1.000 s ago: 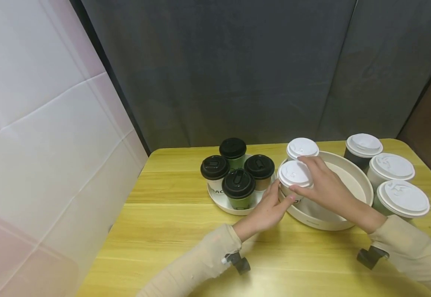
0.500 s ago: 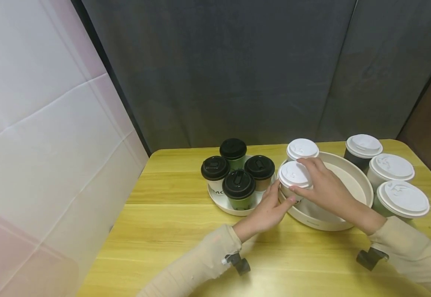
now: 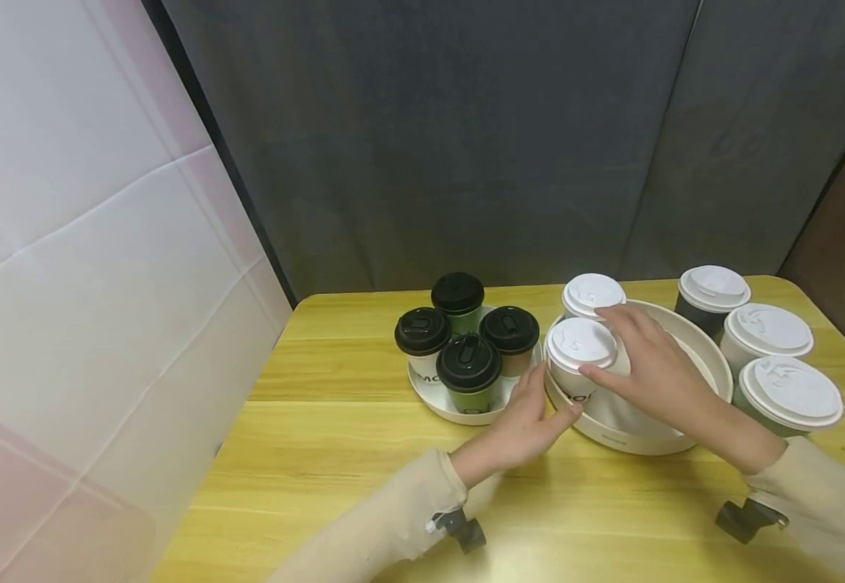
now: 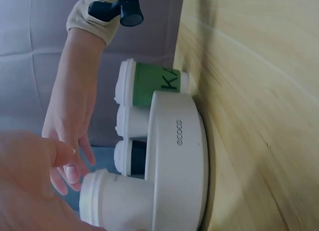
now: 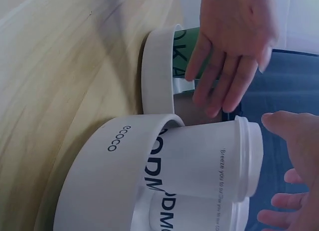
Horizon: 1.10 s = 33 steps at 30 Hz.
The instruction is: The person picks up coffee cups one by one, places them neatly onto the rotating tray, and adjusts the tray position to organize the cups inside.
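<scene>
A paper coffee cup with a white lid (image 3: 581, 344) stands upright inside the front left of the large cream round tray (image 3: 622, 440). My right hand (image 3: 657, 376) is at its right, thumb and fingers spread; the right wrist view shows a gap between those fingers (image 5: 286, 201) and the lid. My left hand (image 3: 520, 425) is low at the cup's left, fingers straight, between the two trays. Behind this cup, another white-lidded cup (image 3: 592, 293) stands in the same tray. In the right wrist view, both white cups carry dark lettering.
A smaller white tray (image 3: 433, 398) at left holds several black-lidded cups (image 3: 469, 363). Right of the large tray stand three larger white-lidded cups: dark (image 3: 710, 291), white (image 3: 767, 330) and green (image 3: 788, 394). A dark curtain (image 3: 466, 146) hangs behind the wooden table (image 3: 335, 470).
Both hands have let go of the front white-lidded cup and drawn slightly away, the right hand to the right and the left hand a little downward. The cup stays in the tray.
</scene>
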Available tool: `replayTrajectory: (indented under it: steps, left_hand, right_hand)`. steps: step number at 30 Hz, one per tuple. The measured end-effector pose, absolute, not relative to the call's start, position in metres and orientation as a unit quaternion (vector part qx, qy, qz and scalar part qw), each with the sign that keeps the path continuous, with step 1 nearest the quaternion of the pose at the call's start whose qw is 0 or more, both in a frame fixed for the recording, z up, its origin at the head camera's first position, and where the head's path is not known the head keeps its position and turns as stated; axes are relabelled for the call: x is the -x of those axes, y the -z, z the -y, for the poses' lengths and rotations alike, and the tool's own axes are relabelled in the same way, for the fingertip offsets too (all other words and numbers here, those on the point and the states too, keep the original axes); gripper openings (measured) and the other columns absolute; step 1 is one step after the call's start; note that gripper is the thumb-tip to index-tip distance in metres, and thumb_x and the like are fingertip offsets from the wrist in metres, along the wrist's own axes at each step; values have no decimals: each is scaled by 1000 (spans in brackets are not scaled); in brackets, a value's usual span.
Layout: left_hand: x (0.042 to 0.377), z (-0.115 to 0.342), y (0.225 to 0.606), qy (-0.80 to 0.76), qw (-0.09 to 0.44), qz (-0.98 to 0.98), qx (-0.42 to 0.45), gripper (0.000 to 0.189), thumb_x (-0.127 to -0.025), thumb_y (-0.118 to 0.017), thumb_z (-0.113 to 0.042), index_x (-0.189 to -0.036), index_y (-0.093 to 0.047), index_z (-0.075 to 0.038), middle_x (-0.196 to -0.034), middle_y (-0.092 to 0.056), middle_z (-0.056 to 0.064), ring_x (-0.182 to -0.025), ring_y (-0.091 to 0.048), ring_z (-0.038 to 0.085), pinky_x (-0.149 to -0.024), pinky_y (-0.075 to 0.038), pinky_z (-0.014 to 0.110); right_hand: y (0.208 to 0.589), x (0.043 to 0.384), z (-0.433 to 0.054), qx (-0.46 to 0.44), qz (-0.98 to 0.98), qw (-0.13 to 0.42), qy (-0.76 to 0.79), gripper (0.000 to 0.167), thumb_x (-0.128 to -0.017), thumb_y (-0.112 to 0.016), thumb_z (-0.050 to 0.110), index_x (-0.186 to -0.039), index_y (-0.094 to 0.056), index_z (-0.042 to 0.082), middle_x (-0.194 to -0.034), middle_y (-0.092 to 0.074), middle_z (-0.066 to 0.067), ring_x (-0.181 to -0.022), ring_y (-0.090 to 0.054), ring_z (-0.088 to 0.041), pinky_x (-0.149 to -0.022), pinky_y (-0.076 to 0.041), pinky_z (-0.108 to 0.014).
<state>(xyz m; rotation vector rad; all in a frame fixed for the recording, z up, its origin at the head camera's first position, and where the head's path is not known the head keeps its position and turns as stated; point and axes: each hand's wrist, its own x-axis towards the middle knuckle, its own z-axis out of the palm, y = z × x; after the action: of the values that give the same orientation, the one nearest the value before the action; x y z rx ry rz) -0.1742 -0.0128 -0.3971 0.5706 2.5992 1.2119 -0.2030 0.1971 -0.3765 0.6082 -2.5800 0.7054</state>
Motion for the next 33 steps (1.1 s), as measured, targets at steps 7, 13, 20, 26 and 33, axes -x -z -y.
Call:
replayTrajectory:
  steps: [7,13,20,26,33]
  left_hand:
    - [156,19,393,-361,91,-903,-215,82,-97,-53,-42,-158,-14,-3,-162,-25,16,-150,-27,28,-123,-31,43]
    - [143,20,391,-283,48,-914,-286,79,-98,-54,-42,-157,-18,-3,-161,-28,16,-149,-29,25,-122,-32,38]
    - [143,16,404,-151,-56,-912,-378,81,-95,-58,-44,-156,-21,-7,-159,-31,11,-148,-33,25,-123,-32,36]
    - [144,11,416,-57,-73,-904,-417,82,-96,-55,-47,-159,-16,-10,-165,-22,11,-154,-23,28,-125,-27,39]
    - [145,7,425,4,-42,-901,-431,83,-97,-52,-53,-160,-12,-17,-169,-4,9,-156,-13,30,-126,-23,41]
  right_hand:
    - [374,189,-209,-227,918,229,-229,76,-75,-85,28,-139,-50,6,-142,-51,-19,-132,-46,-39,-104,-42,-60]
    - [377,173,-222,-231,922,226,-213,76,-81,-80,34,-145,-47,11,-144,-49,-20,-128,-47,-44,-99,-40,-63]
    - [392,157,-229,-244,928,218,-176,72,-85,-75,38,-147,-46,16,-148,-47,-17,-125,-50,-43,-98,-42,-61]
    - [412,145,-238,-259,927,225,-152,67,-89,-70,41,-148,-47,19,-149,-46,-15,-127,-49,-39,-101,-40,-52]
    - [433,137,-245,-265,930,219,-127,69,-89,-69,43,-150,-44,22,-151,-44,-15,-131,-46,-42,-123,-24,-46]
